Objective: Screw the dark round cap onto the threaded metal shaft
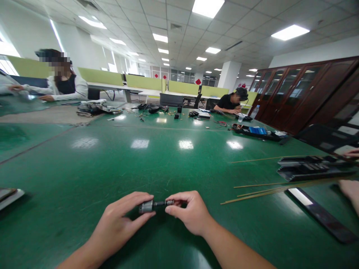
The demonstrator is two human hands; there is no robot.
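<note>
A small grey metal cylinder with a thin dark shaft (147, 207) lies crosswise between my hands, just above or on the green tabletop; I cannot tell which. The thick end is gripped by my left hand (120, 220), thumb below and fingers above. At the tip of the shaft, my right hand (190, 211) pinches a short dark end with thumb and fingertips. Whether that end is a separate piece is too small to make out.
Thin brass-coloured rods (258, 193), black channel pieces (311, 168) and a dark flat bar (322, 216) lie at right, near another person's hand (350, 192). A white-edged object (11, 198) is at left. Tools and a black tray (258, 133) sit farther back, where two people work.
</note>
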